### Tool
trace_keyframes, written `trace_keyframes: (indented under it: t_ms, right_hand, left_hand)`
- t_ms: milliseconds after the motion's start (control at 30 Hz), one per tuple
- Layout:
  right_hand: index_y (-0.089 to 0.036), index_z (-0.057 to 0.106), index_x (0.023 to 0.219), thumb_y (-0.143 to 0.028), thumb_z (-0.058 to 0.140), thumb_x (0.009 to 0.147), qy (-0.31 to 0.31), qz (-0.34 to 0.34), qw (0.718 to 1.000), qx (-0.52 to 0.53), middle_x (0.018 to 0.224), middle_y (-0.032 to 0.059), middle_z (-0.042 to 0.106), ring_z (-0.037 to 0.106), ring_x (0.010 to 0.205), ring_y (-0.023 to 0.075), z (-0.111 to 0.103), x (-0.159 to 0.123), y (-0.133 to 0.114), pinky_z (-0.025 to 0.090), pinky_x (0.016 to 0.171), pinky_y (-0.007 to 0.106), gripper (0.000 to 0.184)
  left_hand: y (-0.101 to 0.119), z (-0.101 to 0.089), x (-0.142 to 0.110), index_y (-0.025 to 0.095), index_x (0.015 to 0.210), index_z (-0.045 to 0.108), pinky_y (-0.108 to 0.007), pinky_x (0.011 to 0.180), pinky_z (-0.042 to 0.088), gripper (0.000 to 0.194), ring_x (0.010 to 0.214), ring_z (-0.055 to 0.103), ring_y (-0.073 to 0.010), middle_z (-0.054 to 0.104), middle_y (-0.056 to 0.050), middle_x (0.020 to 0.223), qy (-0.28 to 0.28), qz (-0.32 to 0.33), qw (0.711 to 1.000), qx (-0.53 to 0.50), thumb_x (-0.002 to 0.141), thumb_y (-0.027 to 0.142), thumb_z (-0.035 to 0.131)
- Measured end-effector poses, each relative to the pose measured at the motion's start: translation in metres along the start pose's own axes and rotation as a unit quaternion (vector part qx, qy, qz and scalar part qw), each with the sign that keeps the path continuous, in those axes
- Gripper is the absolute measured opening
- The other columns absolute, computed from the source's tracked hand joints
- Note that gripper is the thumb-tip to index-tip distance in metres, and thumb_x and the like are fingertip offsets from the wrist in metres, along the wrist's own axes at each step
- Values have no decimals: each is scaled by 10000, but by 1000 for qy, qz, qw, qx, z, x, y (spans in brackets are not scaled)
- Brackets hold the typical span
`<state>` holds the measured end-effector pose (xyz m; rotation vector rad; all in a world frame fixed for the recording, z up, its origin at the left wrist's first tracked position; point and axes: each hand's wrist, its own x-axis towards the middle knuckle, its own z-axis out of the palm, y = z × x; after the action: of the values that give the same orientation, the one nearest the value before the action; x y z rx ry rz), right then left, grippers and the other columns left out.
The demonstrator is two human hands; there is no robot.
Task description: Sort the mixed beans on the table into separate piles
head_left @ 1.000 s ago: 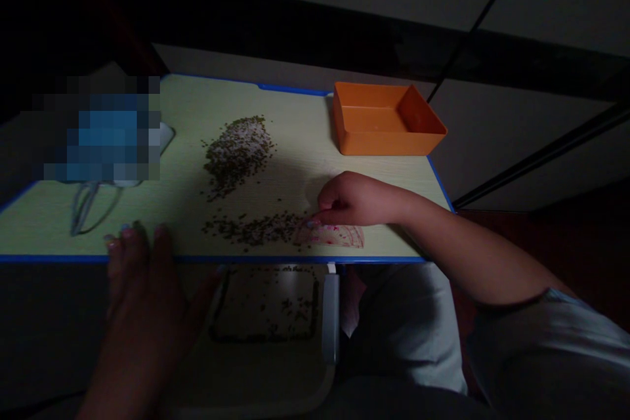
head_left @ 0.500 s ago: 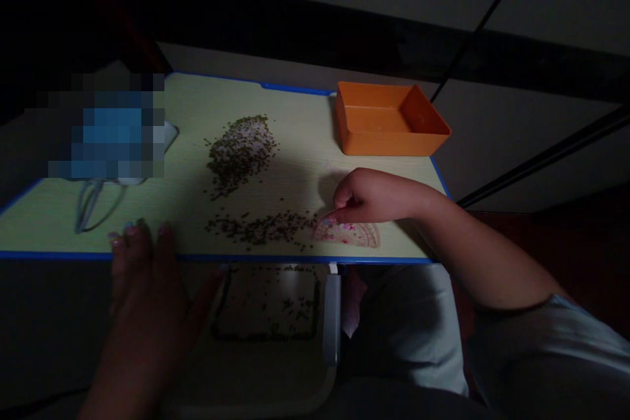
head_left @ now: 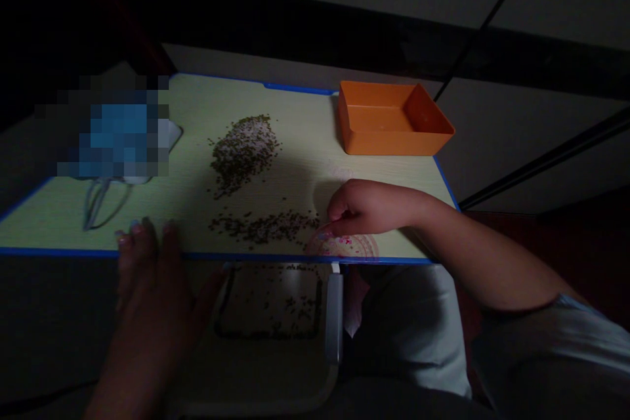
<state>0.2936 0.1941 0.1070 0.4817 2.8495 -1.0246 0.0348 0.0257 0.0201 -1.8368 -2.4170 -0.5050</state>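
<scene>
My right hand point(head_left: 371, 208) is curled, its fingertips pinching a clear half-round protractor point(head_left: 347, 247) that lies flat at the front edge of the pale green table point(head_left: 305, 125). Just left of the protractor runs a strip of small dark seeds point(head_left: 263, 226). A bigger heap of seeds point(head_left: 241, 151) lies farther back. My left hand point(head_left: 150, 289) rests with fingers stretched out over the table's front edge, holding nothing. Below the edge a tray point(head_left: 270, 302) holds scattered seeds.
An orange plastic box point(head_left: 394, 119) stands at the table's back right corner. A blurred blue object point(head_left: 115, 134) and a looped grey cable point(head_left: 101, 200) lie at the left. The room is dark. My lap and light clothing show below the table.
My right hand has pulled the protractor nearer to the front edge, after first sliding it a little to the right. The left hand has barely shifted.
</scene>
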Motion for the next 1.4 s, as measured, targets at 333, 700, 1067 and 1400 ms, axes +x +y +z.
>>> trace_keyframes:
  t_ms: [333, 700, 1067, 1400]
  right_hand:
    - [-153, 473, 551, -324, 509, 880, 55, 30, 997, -41, 485, -86, 293, 229, 497, 59, -2, -2, 9, 155, 536, 270, 373]
    - [-161, 454, 546, -331, 496, 885, 37, 3, 999, -6, 509, -74, 325, 272, 503, 65, 4, 3, 1, 180, 531, 256, 382]
    - [-164, 455, 558, -309, 507, 887, 54, 37, 996, -61, 522, -72, 309, 238, 527, 72, 3, 4, -2, 169, 557, 286, 364]
    - [-155, 497, 574, -298, 522, 879, 49, 35, 996, -59, 536, -60, 371, 259, 527, 73, 5, 6, -5, 168, 552, 278, 338]
  left_hand:
    - [2, 0, -2, 77, 1453, 139, -554, 1154, 131, 824, 1446, -5, -360, 46, -204, 1570, 16, 9, 1000, -1, 836, 593, 318]
    - [1, 1, -2, 80, 1453, 139, -561, 1150, 143, 803, 1446, -4, -362, 57, -215, 1567, 9, 4, 1000, -2, 841, 556, 347]
    - [-1, 2, -3, 57, 1449, 137, -556, 1151, 140, 813, 1449, -9, -348, 55, -234, 1561, 11, 6, 1000, 4, 845, 561, 344]
    - [0, 2, -4, 85, 1457, 120, -551, 1156, 131, 799, 1450, -5, -347, 33, -204, 1572, 21, 19, 1000, -1, 847, 548, 347]
